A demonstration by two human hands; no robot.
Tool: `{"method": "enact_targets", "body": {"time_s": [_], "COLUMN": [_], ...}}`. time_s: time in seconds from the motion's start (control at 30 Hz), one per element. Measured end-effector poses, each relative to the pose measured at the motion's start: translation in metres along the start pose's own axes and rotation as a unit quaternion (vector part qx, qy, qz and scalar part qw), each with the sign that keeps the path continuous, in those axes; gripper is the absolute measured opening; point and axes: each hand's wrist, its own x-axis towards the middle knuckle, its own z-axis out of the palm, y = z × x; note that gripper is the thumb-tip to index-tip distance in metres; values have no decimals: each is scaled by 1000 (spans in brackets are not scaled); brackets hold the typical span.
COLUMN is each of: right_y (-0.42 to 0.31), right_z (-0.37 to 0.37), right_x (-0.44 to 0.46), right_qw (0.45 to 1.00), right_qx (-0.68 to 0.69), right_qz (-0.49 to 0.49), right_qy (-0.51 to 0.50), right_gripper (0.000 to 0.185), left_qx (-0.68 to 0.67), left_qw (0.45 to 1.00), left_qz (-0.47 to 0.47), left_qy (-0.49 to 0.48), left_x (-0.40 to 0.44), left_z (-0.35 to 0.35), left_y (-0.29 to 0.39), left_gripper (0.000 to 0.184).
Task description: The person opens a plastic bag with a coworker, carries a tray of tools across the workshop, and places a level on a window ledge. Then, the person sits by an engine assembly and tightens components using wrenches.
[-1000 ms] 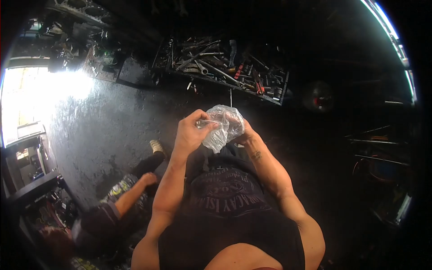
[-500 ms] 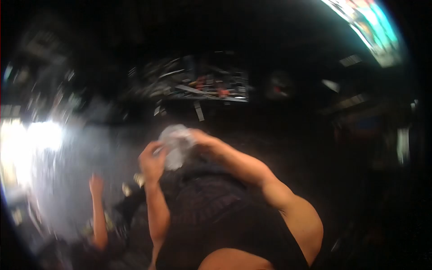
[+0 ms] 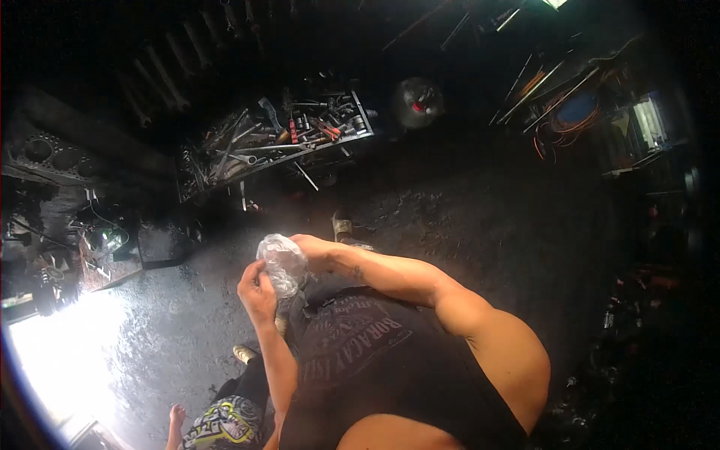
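Observation:
A crumpled clear plastic bag (image 3: 283, 264) is held up in front of my chest, between both hands. My left hand (image 3: 257, 291) is closed on its left edge, thumb and fingers bent against the film. At the upper right side my right hand (image 3: 313, 251) grips the bag, its fingertips largely covered by the plastic. Whether anything lies inside the bag, I cannot make out.
A metal tray (image 3: 366, 112) of wrenches, sockets and pliers stands ahead. Beyond it is a round container (image 3: 418, 103). An engine block (image 3: 45, 154) is at the left, cables (image 3: 574, 124) at the right. Another person in a patterned shirt (image 3: 225, 424) stands lower left.
My view has turned and become sharper. Both hands still hold the plastic bag, now slightly lower in view. The other person's arm appears lower at the left.

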Motion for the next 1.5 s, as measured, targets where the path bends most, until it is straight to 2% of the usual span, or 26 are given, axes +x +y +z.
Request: {"method": "enact_targets", "body": {"time_s": [0.03, 0.13, 0.2, 0.27, 0.37, 0.47, 0.5, 0.6, 0.67, 0.7, 0.8, 0.83, 0.93, 0.97, 1.07, 1.17, 1.23, 1.3, 1.37, 1.47, 1.5], "right_y": [2, 1, 22, 15, -5, -21, -23, -29, -23, -21, -29, -36, -40, -39, -32, -39, -39, -36, -35, -34, -31], "right_z": [4, 24, 20, 39, 58, 76, 80, 99, 100, 99, 99, 102, 90, 89, 88, 101, 104, 104, 105, 109, 106], "right_x": [-5, -21, -8, -13, -22, -31, -32, -32, -26, -24, -21, -23, -24, -24, -28, -39, -42, -43, -41, -47, -45], "right_qw": [1000, 985, 957, 899, 786, 729, 700, 655, 682, 695, 776, 806, 789, 766, 716, 692, 702, 707, 708, 746, 738], "right_qx": [18, -123, -222, -280, -456, -591, -634, -707, -666, -644, -553, -535, -539, -562, -620, -641, -645, -643, -634, -587, -594], "right_qz": [2, -108, -118, -291, -397, -332, -322, -261, -302, -320, -300, -252, -290, -306, -320, -331, -300, -292, -311, -315, -319], "right_qy": [17, 54, 147, 170, 133, 91, 72, 43, 11, -7, -40, -30, -55, -54, -28, -22, -28, -26, -17, -2, 6], "right_gripper": [38, 41, 43, 41, 37, 46, 48, 46, 44, 43, 42, 33, 23, 18, 30, 44, 49, 51, 49, 43, 42], "left_qx": [-19, -92, -196, -364, -536, -651, -714, -618, -411, -298, -440, -461, -578, -590, -648, -613, -595, -589, -594, -607, -614], "left_qw": [1000, 992, 970, 908, 816, 728, 668, 764, 889, 931, 855, 839, 766, 751, 711, 766, 794, 801, 793, 777, 770], "left_qz": [-16, -87, -146, -208, -211, -208, -185, -179, -192, -199, -273, -290, -281, -297, -269, -186, -108, -86, -118, -149, -153], "left_qy": [-11, -9, -6, -16, -41, -61, -97, -49, -60, -64, 5, 2, 10, 2, -55, -51, -60, -65, -66, -71, -73], "left_x": [-3, -9, -14, -20, -35, -45, -46, -54, -51, -49, -53, -53, -57, -59, -62, -67, -71, -73, -70, -71, -70], "left_z": [-4, -7, -11, -12, -15, -21, -29, -30, -39, -43, -53, -59, -63, -63, -64, -63, -63, -61, -57, -57, -60], "left_y": [-10, 4, 12, 0, -11, -24, -3, 6, 15, 19, 3, -6, 7, 4, -8, -12, -9, -12, -29, -36, -26], "left_gripper": [20, 20, 23, 31, 43, 53, 59, 52, 45, 41, 34, 35, 39, 43, 40, 44, 49, 53, 54, 56, 57]}}
